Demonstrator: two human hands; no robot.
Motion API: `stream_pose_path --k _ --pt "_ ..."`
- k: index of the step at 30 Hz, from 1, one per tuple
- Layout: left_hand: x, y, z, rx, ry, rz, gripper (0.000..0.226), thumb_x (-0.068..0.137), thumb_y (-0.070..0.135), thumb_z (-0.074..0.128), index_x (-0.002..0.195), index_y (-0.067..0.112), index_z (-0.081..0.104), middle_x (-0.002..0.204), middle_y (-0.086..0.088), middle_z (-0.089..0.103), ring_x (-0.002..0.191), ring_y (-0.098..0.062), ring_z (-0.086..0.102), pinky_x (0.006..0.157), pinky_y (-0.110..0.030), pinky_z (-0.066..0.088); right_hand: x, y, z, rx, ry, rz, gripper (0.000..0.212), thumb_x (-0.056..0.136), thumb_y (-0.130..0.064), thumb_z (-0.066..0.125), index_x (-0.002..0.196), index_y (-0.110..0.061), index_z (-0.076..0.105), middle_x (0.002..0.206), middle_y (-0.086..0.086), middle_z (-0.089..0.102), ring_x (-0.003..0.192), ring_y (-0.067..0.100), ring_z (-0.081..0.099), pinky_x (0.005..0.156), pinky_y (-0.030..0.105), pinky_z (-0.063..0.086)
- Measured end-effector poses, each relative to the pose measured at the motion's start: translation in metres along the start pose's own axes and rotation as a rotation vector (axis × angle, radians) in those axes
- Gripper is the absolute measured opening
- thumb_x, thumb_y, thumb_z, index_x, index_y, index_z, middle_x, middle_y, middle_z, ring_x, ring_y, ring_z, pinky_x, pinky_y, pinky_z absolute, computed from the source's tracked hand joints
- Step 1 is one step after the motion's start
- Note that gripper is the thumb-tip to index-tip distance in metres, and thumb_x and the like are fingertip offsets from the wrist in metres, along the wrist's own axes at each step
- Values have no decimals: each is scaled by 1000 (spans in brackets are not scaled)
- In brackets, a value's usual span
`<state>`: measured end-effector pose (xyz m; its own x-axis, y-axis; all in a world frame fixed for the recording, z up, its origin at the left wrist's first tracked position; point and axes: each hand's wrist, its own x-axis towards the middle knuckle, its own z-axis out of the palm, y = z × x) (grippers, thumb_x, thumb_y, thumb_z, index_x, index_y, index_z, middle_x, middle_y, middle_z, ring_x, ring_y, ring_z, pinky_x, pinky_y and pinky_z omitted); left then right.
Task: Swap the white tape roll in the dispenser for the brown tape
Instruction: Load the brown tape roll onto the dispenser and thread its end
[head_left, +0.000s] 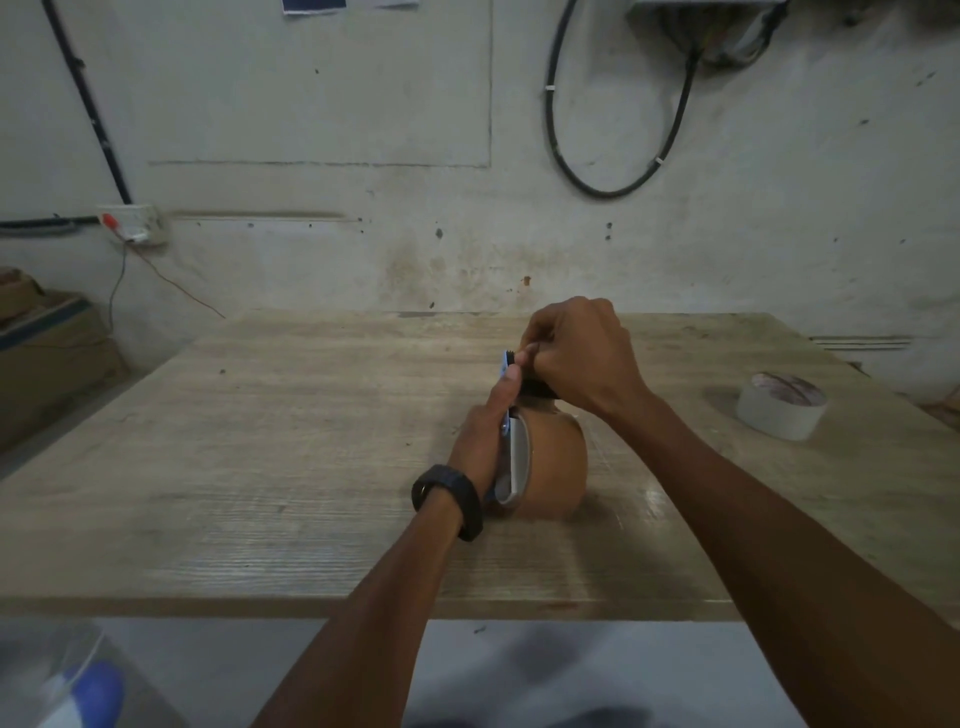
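Near the front edge of the tabletop (260, 519) nothing lies; both forearms reach over it toward the middle. Left hand (480, 436), a black watch (449, 499) on its wrist, is wrapped around the side of the tape dispenser (511, 452), thumb stretched up along the frame. Brown tape (556, 467) already sits in the dispenser, which stands on the tabletop just right of centre. Right hand (582, 353) is bunched above the dispenser's head, fingertips pressed together at the black toothed part; what exactly they pinch is hidden, probably the free tape end.

White tape roll (782, 405) lies flat near the right edge, well apart from the dispenser and out of it.

Judgement: the swap proper is done; the step in hand is threading the brown tape's leading end through the head. Next move calls for a steady hold by the left hand while the right draws the end over the cutter, sticky side kept off the fingers.

Markings: no brand, label or writing can be read on any item.
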<state>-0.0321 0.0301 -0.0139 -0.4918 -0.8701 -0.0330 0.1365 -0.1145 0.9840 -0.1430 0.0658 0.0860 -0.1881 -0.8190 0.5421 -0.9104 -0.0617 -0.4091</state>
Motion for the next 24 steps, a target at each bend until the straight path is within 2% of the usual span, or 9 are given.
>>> stream_pose_path --k 3,9,12,15,19,22,24 --pt "1 -1 0 20 -4 8 107 46 98 60 127 29 68 117 -15 75 112 -38 69 106 -64 46 1 3 -1 10 27 -9 7 75 -15 73 75 -19 79 64 -9 65 68 14 68 69 43 62" --pt "1 0 1 47 -4 34 93 48 99 56 113 34 72 108 -12 78 105 -36 72 103 -62 49 -8 5 2 98 147 35 8 73 -12 79 70 -19 78 66 -5 71 66 12 67 68 39 60" --pt "2 0 1 53 -5 6 94 47 100 56 111 34 74 108 -11 79 106 -34 72 104 -60 49 -3 10 3 165 101 60 22 75 -11 79 63 -28 71 63 -8 69 65 11 68 67 42 62" --pt "1 0 -1 -3 -27 -27 86 42 98 60 97 35 81 105 -11 80 106 -35 73 103 -57 51 2 16 -1 178 -1 61 30 79 -14 82 61 -33 67 64 -14 67 69 8 68 72 41 62" --pt "6 -1 -5 -66 -46 -64 105 42 94 67 119 23 73 106 -12 79 105 -33 72 106 -58 49 6 20 -12 194 -106 12 14 80 -17 82 72 -25 73 68 -14 67 68 -2 61 67 23 51" --pt "5 0 -7 -98 -64 -66 100 52 89 67 124 20 71 103 -12 78 100 -31 72 105 -57 50 5 20 -17 204 -168 -3 6 80 -16 82 81 -18 76 79 -11 71 73 -1 65 69 20 52" --pt "4 1 -8 -131 -77 -69 98 57 86 66 126 16 70 105 -14 78 99 -32 73 102 -54 52 3 21 -18 225 -147 -9 3 83 -17 79 84 -18 77 79 -12 72 71 1 68 66 18 51"
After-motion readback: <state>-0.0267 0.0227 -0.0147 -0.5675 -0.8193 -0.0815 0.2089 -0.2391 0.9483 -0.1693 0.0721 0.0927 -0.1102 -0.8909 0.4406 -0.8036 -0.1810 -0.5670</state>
